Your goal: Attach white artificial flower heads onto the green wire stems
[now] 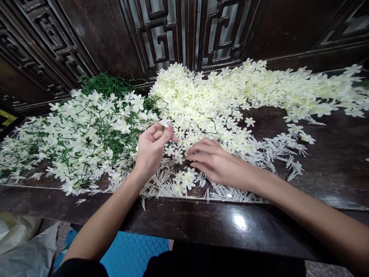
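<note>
My left hand (154,144) is closed in a pinch on a white artificial flower (165,122), with a bit of green stem showing below its petals. To the right, my right hand (209,159) is lowered at the front edge of a heap of loose pale-yellow flower heads (196,104), fingers bent down and close together. Whether its fingertips hold a flower is hidden. Left of both hands lies a pile of white flowers on green stems (95,130). A few flower heads (184,181) lie just below my hands among thin white stamens (161,182).
Dark polished wood forms the bench (201,219), backed by a carved lattice panel (161,30). Green stems (106,84) are bunched behind the left pile. More white stamens (271,152) lie at right. Below are a blue mat (135,252) and a grey-white bag (29,250).
</note>
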A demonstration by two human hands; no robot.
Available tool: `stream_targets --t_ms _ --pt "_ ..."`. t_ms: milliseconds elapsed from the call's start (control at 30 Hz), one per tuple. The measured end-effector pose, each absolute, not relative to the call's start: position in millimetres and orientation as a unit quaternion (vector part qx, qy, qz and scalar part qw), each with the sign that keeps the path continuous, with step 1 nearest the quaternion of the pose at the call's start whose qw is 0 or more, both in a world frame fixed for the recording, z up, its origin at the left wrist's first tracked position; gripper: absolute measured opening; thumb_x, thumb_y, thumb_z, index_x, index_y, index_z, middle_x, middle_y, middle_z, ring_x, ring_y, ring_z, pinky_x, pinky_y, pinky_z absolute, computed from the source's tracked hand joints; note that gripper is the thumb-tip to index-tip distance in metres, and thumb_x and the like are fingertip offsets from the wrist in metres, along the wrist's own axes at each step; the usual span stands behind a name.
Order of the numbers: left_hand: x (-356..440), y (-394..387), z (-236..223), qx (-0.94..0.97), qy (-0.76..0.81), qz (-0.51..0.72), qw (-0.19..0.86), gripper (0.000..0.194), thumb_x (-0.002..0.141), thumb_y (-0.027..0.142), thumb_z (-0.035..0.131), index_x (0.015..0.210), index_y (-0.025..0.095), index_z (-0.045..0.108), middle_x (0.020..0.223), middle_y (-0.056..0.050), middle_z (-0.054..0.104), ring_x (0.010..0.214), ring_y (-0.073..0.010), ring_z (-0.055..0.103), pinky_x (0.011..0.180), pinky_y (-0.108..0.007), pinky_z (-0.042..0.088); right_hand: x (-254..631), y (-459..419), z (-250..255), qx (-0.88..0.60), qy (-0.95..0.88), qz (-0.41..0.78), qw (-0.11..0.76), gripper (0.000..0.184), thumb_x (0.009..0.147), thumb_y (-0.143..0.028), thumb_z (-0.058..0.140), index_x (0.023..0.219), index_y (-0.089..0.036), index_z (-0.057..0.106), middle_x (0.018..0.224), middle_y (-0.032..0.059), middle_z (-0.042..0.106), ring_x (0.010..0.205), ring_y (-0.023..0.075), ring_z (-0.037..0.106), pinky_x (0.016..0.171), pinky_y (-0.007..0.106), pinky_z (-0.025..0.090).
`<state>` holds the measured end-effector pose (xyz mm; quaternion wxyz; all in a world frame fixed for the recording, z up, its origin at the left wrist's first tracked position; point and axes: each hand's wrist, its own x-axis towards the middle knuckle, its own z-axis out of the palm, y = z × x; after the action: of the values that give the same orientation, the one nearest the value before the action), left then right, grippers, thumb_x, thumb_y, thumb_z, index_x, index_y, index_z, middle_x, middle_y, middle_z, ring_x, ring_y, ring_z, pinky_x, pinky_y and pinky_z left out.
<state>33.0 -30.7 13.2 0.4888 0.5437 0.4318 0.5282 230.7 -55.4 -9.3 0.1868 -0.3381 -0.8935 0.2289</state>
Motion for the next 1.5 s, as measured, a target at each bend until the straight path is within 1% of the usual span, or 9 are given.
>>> stream_targets --t_ms 67,200,367,667,767,900,1067,1200,1500 --pt "34.9 -33.6 15.2 0.584 0.448 0.499 0.458 0.014 0.085 0.026 0.062 0.073 0.018 0.064 0.062 0.001 0.063 0.066 -0.0115 0.062 0.091 -0.038 0.049 234.4 -50.9 -7.5 -0.357 -0.865 0.254 0.246 0.021 0.090 -0.022 0.055 0.107 -0.021 0.067 0.105 0.0054 0.065 0.106 0.0230 0.055 0.098 0.049 0.044" --pt "39.2 -39.0 19.0 0.673 0.440 0.428 0.412 0.015 0.083 0.022 0.063 0.070 0.021 0.070 0.073 -0.002 0.070 0.074 -0.0146 0.065 0.072 -0.033 0.054 239.8 -44.6 2.3 -0.368 -0.806 0.332 0.322 0.017 0.088 -0.023 0.058 0.101 -0.021 0.068 0.102 0.0050 0.069 0.093 0.0186 0.064 0.086 0.043 0.053" --pt "41.8 -40.0 17.2 0.723 0.407 0.380 0.409 0.007 0.079 0.019 0.067 0.079 0.023 0.073 0.081 -0.003 0.072 0.071 -0.0139 0.063 0.064 -0.029 0.051 241.5 -43.9 13.4 -0.398 -0.776 0.379 0.310 0.016 0.087 -0.030 0.059 0.097 -0.020 0.066 0.099 0.0059 0.069 0.088 0.0198 0.065 0.080 0.044 0.054" --pt "45.3 -42.0 13.6 0.714 0.402 0.359 0.447 0.004 0.078 0.019 0.070 0.078 0.022 0.072 0.074 -0.001 0.070 0.063 -0.0113 0.058 0.056 -0.024 0.047 241.3 -45.3 17.0 -0.430 -0.717 0.421 0.351 0.026 0.080 -0.028 0.065 0.101 -0.016 0.055 0.082 0.0059 0.071 0.067 0.0168 0.065 0.052 0.029 0.048" --pt "44.6 -42.6 15.3 0.701 0.414 0.375 0.442 0.003 0.078 0.019 0.070 0.077 0.022 0.072 0.074 -0.001 0.069 0.064 -0.0116 0.059 0.058 -0.025 0.049 247.0 -41.5 21.4 -0.429 -0.739 0.395 0.336 0.024 0.079 -0.026 0.065 0.100 -0.016 0.058 0.085 0.0062 0.070 0.072 0.0173 0.065 0.058 0.031 0.051" --pt "41.5 -40.9 16.7 0.660 0.445 0.401 0.453 0.007 0.076 0.020 0.073 0.083 0.019 0.073 0.082 -0.004 0.070 0.071 -0.0128 0.063 0.065 -0.026 0.055 255.6 -36.4 20.0 -0.411 -0.813 0.342 0.229 0.015 0.083 -0.029 0.061 0.091 -0.017 0.064 0.086 0.0060 0.068 0.075 0.0178 0.065 0.067 0.038 0.054" --pt "38.6 -37.8 14.2 0.617 0.468 0.408 0.485 0.018 0.073 0.022 0.076 0.090 0.019 0.073 0.087 -0.005 0.071 0.077 -0.0130 0.066 0.071 -0.027 0.058 256.0 -34.5 5.2 -0.446 -0.844 0.263 0.138 0.016 0.085 -0.026 0.059 0.092 -0.013 0.066 0.082 0.0089 0.067 0.058 0.0133 0.059 0.051 0.033 0.053" --pt "38.6 -37.2 14.1 0.611 0.473 0.408 0.487 0.013 0.073 0.024 0.076 0.086 0.020 0.074 0.091 -0.006 0.072 0.078 -0.0143 0.067 0.074 -0.030 0.059 257.8 -33.0 1.7 -0.439 -0.831 0.301 0.163 0.017 0.086 -0.020 0.052 0.094 -0.015 0.067 0.083 0.0069 0.069 0.060 0.0121 0.062 0.053 0.030 0.055" --pt "38.1 -35.8 14.6 0.611 0.480 0.398 0.487 0.009 0.073 0.022 0.076 0.082 0.021 0.074 0.087 -0.006 0.072 0.075 -0.0147 0.066 0.068 -0.030 0.059 259.0 -34.9 27.8 -0.414 -0.792 0.362 0.267 0.017 0.085 -0.024 0.058 0.093 -0.021 0.071 0.097 0.0052 0.071 0.087 0.0193 0.067 0.080 0.044 0.055"
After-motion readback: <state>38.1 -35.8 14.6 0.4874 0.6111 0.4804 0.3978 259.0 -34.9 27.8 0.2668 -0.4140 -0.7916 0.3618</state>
